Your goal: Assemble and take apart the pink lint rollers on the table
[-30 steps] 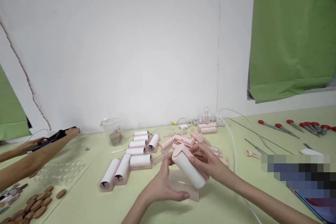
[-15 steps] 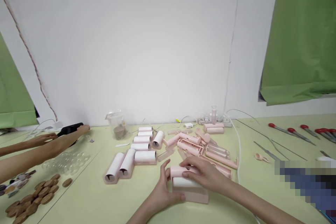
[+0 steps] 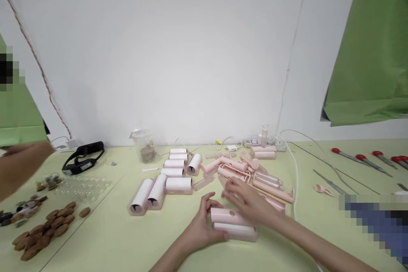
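Observation:
Near the front of the table lies a lint roller: a white sticky roll in a clear pinkish case, with a pink half-round cover that has a round hole resting over its top. Around its left end my left hand is closed, thumb on the near side and fingers behind. Over the back right of it hovers my right hand, fingers loosely bent and apart, holding nothing that I can see; its thumb is hidden. Just beyond is a heap of pink lint roller parts, covers and handles among them.
Several cased white rolls stand left of the heap. Farther left are wooden discs, clear plastic domes, a black strap device and another person's arm. A white cable and red-handled tools lie to the right.
The pink cover has come down over the white roll, and my right hand has let go and lifted away from it. The other person's arm has drawn back from the black device.

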A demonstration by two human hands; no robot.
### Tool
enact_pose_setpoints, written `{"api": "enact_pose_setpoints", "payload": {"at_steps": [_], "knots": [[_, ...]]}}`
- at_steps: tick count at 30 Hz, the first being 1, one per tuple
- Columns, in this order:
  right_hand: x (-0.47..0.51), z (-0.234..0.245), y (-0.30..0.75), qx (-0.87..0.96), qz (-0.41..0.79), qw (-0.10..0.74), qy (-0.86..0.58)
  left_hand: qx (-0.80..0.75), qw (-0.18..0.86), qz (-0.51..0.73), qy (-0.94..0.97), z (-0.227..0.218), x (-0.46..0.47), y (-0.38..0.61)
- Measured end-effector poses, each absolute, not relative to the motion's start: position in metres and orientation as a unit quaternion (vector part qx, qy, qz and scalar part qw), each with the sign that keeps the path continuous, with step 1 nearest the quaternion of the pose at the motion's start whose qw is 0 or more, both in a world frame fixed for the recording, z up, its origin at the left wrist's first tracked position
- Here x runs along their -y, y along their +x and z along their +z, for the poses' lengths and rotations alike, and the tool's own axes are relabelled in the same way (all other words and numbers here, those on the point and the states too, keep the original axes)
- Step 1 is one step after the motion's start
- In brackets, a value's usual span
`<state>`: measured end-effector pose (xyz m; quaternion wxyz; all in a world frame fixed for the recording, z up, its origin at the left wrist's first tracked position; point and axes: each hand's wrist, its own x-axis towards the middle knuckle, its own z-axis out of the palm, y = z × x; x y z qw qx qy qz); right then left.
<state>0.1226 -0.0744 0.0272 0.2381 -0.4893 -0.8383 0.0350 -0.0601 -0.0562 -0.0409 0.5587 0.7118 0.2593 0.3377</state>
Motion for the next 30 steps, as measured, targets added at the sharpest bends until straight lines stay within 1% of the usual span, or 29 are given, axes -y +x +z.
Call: {"api": "enact_pose_setpoints", "payload": {"at_steps": [2,6,10,13,15,16,17,19,21,30], "knots": [[0.044,0.033,0.117,0.850,-0.001,0.203,-0.486,-0.266,0.558,0.323,0.717,-0.039,0.055,-0.061],[-0.010,0.029,0.093,0.885,-0.001,0.152,-0.440,-0.263,0.562,0.308,0.722,-0.038,0.053,-0.063],[-0.019,0.025,0.086,0.893,0.014,0.147,-0.426,-0.258,0.566,0.312,0.718,-0.040,0.053,-0.064],[0.007,0.036,0.106,0.873,0.025,0.186,-0.451,-0.260,0.566,0.317,0.715,-0.040,0.054,-0.063],[0.034,0.046,0.122,0.848,0.041,0.236,-0.472,-0.264,0.565,0.318,0.714,-0.039,0.055,-0.062],[0.047,0.051,0.128,0.833,0.061,0.272,-0.477,-0.266,0.563,0.318,0.715,-0.038,0.056,-0.061],[0.060,0.055,0.133,0.814,0.105,0.318,-0.475,-0.268,0.560,0.317,0.717,-0.037,0.056,-0.061],[0.082,0.058,0.138,0.788,0.177,0.370,-0.460,-0.269,0.558,0.315,0.719,-0.037,0.057,-0.061],[0.094,0.057,0.137,0.780,0.211,0.381,-0.450,-0.268,0.560,0.315,0.718,-0.036,0.058,-0.061],[0.092,0.049,0.133,0.764,0.211,0.394,-0.465,-0.267,0.561,0.312,0.719,-0.037,0.056,-0.062]]}}
